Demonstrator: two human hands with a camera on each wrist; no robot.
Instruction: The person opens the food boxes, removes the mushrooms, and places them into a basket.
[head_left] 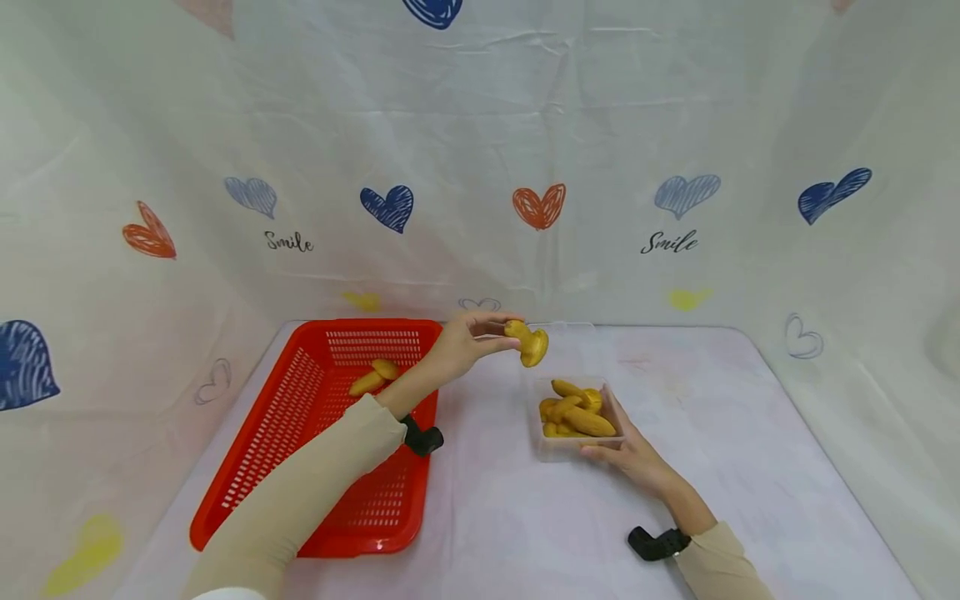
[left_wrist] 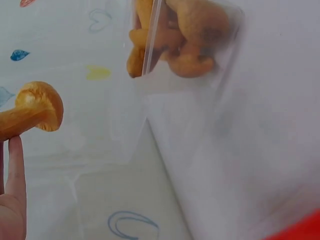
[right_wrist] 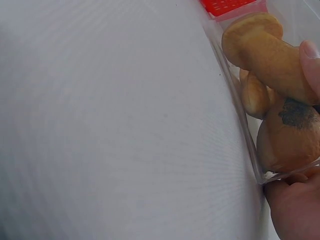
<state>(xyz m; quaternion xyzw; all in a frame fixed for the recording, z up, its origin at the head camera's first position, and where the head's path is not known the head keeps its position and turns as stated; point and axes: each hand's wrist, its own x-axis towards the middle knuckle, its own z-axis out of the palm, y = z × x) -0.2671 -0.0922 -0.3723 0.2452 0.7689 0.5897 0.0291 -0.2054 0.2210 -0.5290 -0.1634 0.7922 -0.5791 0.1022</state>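
Note:
My left hand (head_left: 459, 343) pinches a yellow-brown mushroom (head_left: 529, 343) by its stem, above the table and behind the box, with the cap pointing right. In the left wrist view this mushroom (left_wrist: 37, 110) lies across the fingertips. A clear plastic box (head_left: 558, 451) on the table holds several similar mushrooms (head_left: 581, 412). My right hand (head_left: 637, 458) grips the box at its near right corner, thumb along the front. One mushroom (right_wrist: 290, 142) in the box shows a dark patch in the right wrist view.
A red perforated basket (head_left: 258, 450) stands on the left, with mushrooms (head_left: 371, 379) at its far end. The left forearm crosses over it. A clear lid (head_left: 562, 325) shows faintly behind the box. A white cloth with printed hearts hangs behind the table (head_left: 720, 417).

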